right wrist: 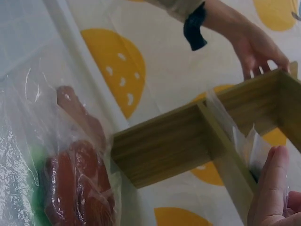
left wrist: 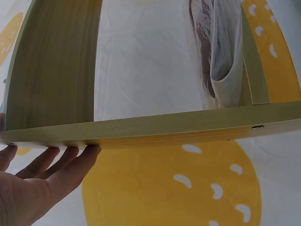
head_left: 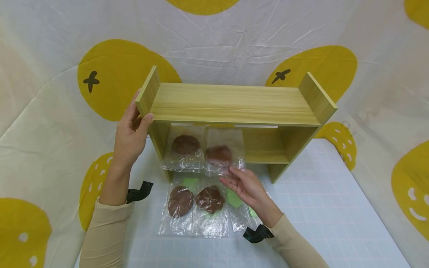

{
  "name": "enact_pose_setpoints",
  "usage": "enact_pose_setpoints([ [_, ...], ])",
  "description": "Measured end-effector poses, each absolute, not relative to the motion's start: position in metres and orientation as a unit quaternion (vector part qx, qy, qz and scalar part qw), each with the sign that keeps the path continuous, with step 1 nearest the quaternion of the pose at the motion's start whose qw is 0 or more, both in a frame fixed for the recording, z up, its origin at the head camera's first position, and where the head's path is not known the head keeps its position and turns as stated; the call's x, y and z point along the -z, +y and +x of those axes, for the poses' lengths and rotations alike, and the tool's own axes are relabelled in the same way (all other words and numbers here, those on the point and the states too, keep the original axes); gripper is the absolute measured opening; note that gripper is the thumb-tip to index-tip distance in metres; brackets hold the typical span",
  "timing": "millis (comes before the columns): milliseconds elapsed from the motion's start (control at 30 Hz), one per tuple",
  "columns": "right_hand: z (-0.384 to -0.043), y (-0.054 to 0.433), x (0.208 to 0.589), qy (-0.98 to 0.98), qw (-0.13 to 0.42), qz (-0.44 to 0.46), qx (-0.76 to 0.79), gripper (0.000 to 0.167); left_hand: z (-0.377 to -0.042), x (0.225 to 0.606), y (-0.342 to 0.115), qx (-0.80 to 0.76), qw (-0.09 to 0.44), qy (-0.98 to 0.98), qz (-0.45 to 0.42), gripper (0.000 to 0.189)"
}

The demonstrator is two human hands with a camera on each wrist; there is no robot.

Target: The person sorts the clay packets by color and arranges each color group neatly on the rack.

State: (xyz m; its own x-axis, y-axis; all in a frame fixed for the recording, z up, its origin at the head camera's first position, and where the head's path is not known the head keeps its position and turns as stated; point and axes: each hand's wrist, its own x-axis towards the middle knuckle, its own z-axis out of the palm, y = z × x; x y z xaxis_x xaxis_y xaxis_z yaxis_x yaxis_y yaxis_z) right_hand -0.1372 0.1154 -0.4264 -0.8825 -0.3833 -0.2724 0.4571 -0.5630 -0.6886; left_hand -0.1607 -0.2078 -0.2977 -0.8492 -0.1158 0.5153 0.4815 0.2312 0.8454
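Note:
My left hand grips the upper left side panel of a small wooden shelf. Its thumb lies on the panel's front edge, and the fingers are against the outer face. Two clear bags with flat brown pieces lie side by side on the middle board, a left bag and a right bag. At the front edge of the right bag is my right hand, its extended fingers touching the plastic. Its fingertips are partly hidden in the right wrist view.
Below the shelf, on the pale checked table, lie several clear bags: one with a brown disc, another with a lumpy brown piece, others with green pieces. A patterned cloth hangs behind.

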Motion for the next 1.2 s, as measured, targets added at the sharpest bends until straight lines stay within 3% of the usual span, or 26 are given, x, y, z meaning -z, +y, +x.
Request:
enact_pose_setpoints([
  [600,-0.16,0.107,0.439,0.417,0.244,0.073,0.873,0.025,-0.161,0.298,-0.207,0.604,0.253,-0.745,-0.126,0.059],
  [900,-0.162,0.107,0.439,0.432,0.243,0.077,0.865,0.021,-0.161,0.298,-0.207,0.611,0.25,-0.74,-0.127,0.059],
  [1100,-0.151,0.114,0.439,0.487,0.245,0.048,0.837,0.039,-0.161,0.298,-0.207,0.61,0.253,-0.74,-0.129,0.059],
  [1200,-0.143,0.119,0.441,0.52,0.243,0.022,0.819,0.039,-0.161,0.298,-0.207,0.608,0.256,-0.739,-0.132,0.059],
])
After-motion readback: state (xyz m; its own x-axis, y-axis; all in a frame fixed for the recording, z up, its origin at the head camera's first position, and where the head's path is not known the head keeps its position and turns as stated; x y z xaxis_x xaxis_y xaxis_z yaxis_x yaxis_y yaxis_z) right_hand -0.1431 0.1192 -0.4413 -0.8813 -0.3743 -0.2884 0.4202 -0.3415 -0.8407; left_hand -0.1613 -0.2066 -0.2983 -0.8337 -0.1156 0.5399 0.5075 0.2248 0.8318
